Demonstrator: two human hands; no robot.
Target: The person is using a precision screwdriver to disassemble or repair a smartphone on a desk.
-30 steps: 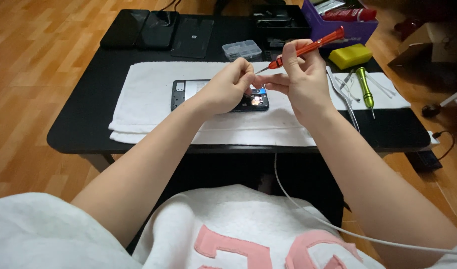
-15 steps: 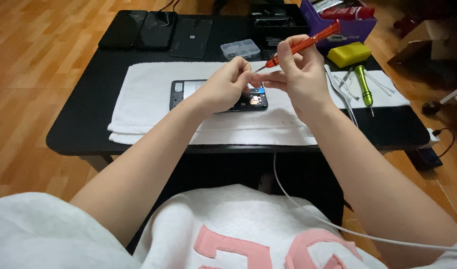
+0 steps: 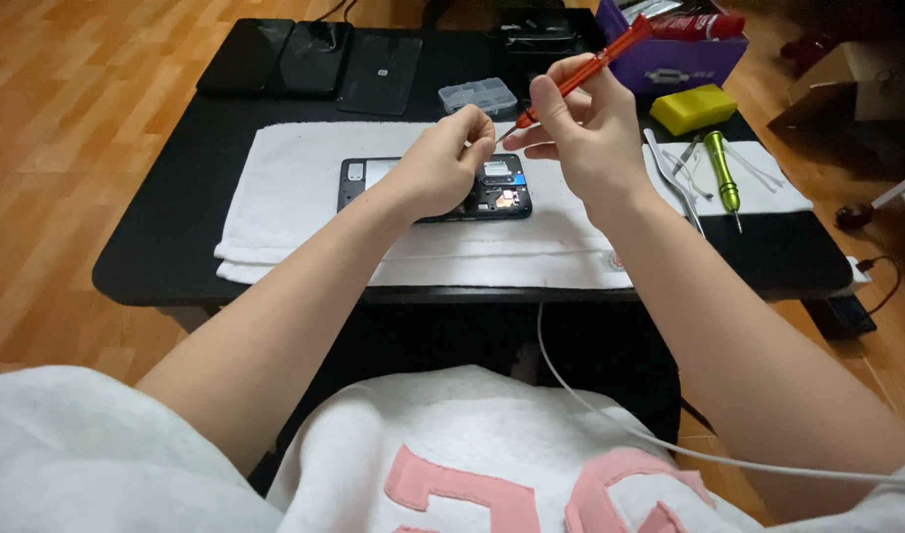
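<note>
Right hand [image 3: 591,133]: I grip the orange screwdriver [image 3: 581,74], tip at 9 o'clock.
Left hand [image 3: 443,163]: I pinch at that tip; contents unclear.
Opened phone [image 3: 435,188]: lies on the white towel [image 3: 295,197], under both hands.
Risk: I judge a tiny part could slip into the phone.

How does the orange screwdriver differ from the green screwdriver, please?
The orange screwdriver is held in the right hand, tilted, tip near the left hand; the green screwdriver lies flat on the white cloth, untouched. Colours differ too. Both are slim with metal tips.
</note>
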